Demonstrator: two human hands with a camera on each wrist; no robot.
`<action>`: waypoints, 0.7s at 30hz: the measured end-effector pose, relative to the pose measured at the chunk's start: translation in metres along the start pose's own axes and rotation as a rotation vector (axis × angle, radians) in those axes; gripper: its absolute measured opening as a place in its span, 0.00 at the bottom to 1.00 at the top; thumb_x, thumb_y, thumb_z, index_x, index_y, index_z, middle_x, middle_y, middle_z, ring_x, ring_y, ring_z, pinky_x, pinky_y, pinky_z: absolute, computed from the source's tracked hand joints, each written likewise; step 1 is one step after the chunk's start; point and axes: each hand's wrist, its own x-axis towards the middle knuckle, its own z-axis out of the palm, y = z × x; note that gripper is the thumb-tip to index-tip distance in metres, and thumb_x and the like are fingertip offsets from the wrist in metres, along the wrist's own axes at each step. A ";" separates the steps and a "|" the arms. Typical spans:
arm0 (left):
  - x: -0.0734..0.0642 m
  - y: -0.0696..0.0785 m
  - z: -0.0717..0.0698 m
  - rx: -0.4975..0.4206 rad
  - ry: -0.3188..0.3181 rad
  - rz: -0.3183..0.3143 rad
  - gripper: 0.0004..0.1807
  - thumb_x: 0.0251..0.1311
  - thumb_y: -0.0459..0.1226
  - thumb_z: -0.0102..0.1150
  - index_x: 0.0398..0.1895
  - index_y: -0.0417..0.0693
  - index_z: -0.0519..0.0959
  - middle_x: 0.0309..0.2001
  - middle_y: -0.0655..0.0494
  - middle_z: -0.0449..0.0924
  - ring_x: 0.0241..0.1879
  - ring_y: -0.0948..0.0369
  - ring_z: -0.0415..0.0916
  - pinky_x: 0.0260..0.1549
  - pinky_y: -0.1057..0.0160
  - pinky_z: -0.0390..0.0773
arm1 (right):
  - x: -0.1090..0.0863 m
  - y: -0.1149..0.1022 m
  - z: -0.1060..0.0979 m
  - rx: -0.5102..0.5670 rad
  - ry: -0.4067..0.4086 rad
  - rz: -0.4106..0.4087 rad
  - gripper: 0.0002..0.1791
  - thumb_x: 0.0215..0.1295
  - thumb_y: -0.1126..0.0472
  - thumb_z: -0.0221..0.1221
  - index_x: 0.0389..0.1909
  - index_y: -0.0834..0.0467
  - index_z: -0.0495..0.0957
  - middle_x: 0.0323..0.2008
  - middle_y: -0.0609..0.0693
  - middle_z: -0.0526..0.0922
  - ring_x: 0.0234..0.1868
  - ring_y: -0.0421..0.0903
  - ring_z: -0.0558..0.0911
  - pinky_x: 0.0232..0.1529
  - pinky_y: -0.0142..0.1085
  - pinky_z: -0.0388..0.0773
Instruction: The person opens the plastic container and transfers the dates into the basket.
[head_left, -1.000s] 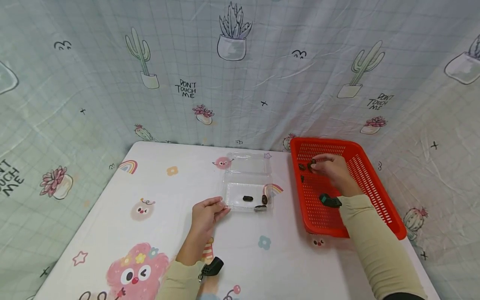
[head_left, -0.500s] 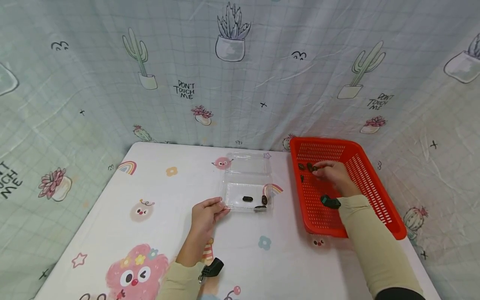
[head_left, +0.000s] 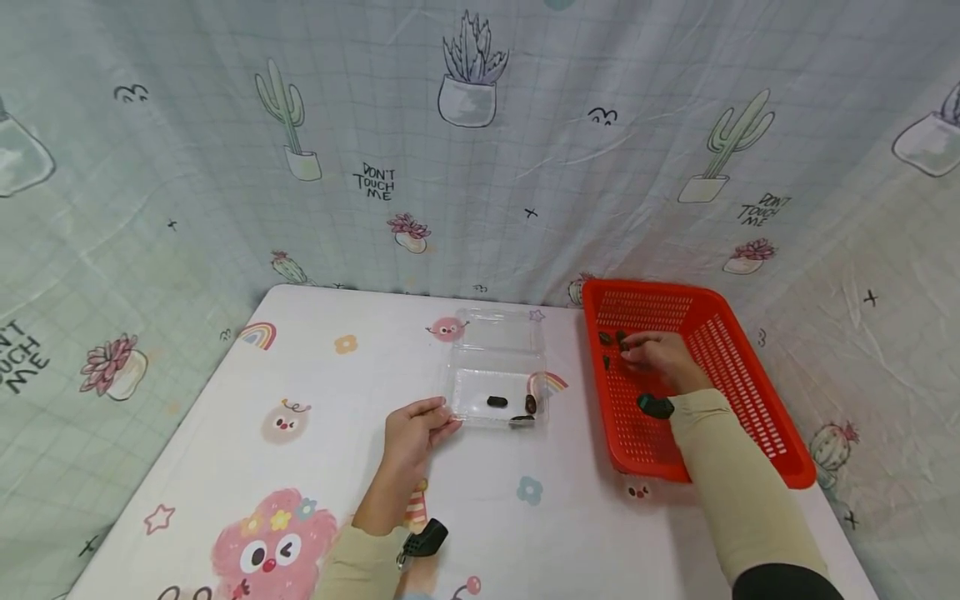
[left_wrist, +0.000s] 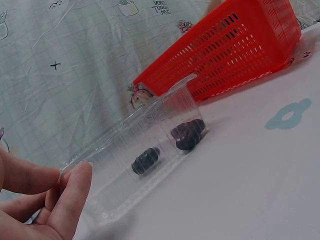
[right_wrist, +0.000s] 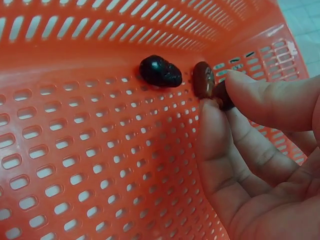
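My left hand (head_left: 411,437) pinches the near left corner of a clear plastic clamshell box (head_left: 468,392), its lid (head_left: 495,329) folded back flat. Inside the box lie three dark, wrinkled oblong pieces that look like dates; one date (left_wrist: 146,161) sits apart from the other two. In the red basket, my right hand (right_wrist: 265,155) pinches a dark brown date (right_wrist: 223,96) between thumb and index finger. Just beyond the fingertips is a glossy brown date (right_wrist: 203,80), perhaps touching the held one. Another nearly black date (right_wrist: 160,72) rests on the basket floor.
The red slotted basket (head_left: 613,433) stands at the table's right side, right of the box. Its high walls surround my right hand. Patterned cloth (head_left: 480,183) hangs behind the white printed table (head_left: 300,467).
My right hand moved slightly in the basket's far left area, shifting away from one date and now pinching one. My left hand stays at the box corner.
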 end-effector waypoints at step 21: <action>0.002 -0.007 -0.003 0.013 0.001 0.016 0.19 0.69 0.22 0.56 0.60 0.21 0.74 0.37 0.48 0.80 0.35 0.61 0.86 0.42 0.63 0.92 | 0.012 0.012 0.003 -0.008 -0.028 0.009 0.24 0.74 0.67 0.60 0.66 0.74 0.73 0.35 0.42 0.86 0.35 0.35 0.87 0.42 0.31 0.91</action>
